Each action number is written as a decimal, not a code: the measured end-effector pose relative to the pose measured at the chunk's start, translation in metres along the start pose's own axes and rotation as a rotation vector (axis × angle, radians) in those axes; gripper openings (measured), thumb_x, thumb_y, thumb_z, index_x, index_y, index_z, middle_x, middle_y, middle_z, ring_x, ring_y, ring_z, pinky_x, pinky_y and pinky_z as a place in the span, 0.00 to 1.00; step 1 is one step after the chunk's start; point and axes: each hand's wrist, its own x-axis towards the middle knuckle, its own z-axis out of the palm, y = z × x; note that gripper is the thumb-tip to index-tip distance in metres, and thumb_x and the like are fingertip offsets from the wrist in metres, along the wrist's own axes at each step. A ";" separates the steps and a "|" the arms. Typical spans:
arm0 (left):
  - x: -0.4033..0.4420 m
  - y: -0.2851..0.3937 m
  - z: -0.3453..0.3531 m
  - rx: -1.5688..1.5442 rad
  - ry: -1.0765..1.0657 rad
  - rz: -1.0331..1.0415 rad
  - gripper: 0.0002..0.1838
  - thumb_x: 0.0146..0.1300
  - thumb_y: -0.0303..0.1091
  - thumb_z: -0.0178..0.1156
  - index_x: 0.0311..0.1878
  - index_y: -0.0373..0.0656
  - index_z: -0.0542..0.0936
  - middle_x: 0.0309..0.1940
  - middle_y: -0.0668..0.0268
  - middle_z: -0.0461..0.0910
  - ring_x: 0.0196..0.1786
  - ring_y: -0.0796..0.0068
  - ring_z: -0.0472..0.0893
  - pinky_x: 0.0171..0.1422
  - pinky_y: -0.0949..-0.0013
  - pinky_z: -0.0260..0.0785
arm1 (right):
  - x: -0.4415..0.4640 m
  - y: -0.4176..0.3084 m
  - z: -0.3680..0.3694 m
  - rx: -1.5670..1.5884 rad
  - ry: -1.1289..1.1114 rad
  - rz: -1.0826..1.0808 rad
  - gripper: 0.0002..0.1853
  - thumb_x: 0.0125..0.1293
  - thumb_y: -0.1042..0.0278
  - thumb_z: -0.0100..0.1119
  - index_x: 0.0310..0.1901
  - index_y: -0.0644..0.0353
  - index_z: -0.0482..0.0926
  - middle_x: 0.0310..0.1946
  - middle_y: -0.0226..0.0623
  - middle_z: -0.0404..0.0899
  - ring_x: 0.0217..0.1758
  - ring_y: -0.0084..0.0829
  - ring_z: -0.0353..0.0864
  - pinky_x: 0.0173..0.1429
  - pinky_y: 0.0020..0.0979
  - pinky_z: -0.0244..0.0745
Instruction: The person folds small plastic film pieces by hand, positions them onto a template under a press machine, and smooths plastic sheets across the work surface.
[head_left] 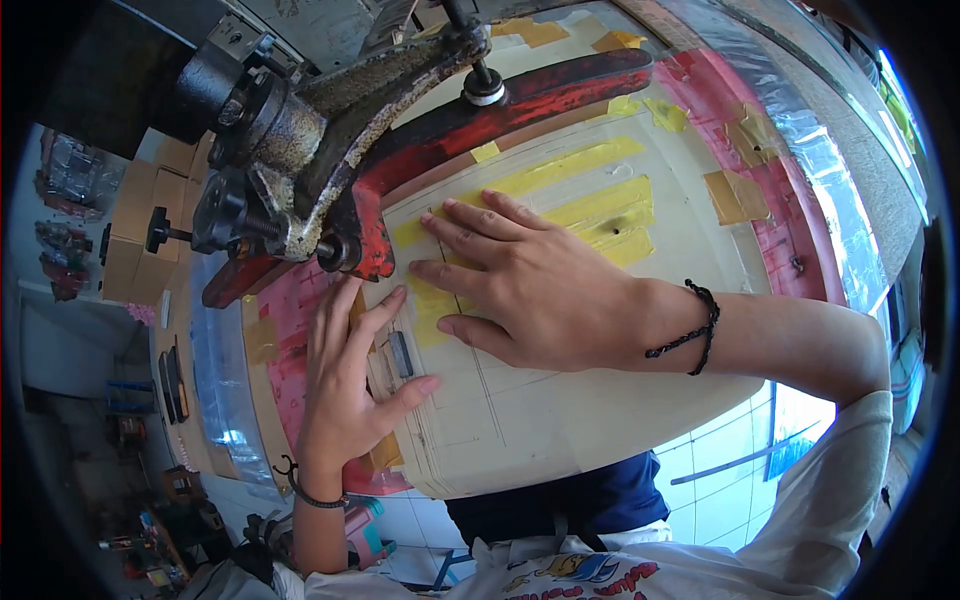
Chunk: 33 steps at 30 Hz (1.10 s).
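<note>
My right hand point(540, 275) lies flat with fingers spread on a large cream-coloured sheet point(590, 400), over yellow tape strips point(600, 215). My left hand point(350, 375) rests at the sheet's left edge, with thumb and fingers apart. Between its thumb and forefinger lies a small dark grey rectangular piece point(400, 353); I cannot tell if the hand touches it. Pencil-like lines run across the sheet. Just beyond my left fingertips is the end of a worn red metal bar point(375, 235), part of a metal clamp arm point(350, 100) with bolts.
A pink-red bordered surface point(800, 200) with brown tape patches point(735, 197) extends beyond the sheet. Clear plastic point(840, 190) covers its outer edge. Cardboard boxes point(150, 215) stand at the left. White floor tiles point(715, 450) show below.
</note>
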 end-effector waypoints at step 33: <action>0.000 -0.011 0.008 0.039 0.039 0.023 0.52 0.60 0.74 0.60 0.74 0.39 0.71 0.79 0.47 0.62 0.79 0.44 0.62 0.81 0.43 0.52 | 0.003 0.015 0.014 -0.236 0.075 0.062 0.23 0.72 0.50 0.56 0.58 0.56 0.85 0.62 0.44 0.81 0.70 0.39 0.75 0.75 0.39 0.64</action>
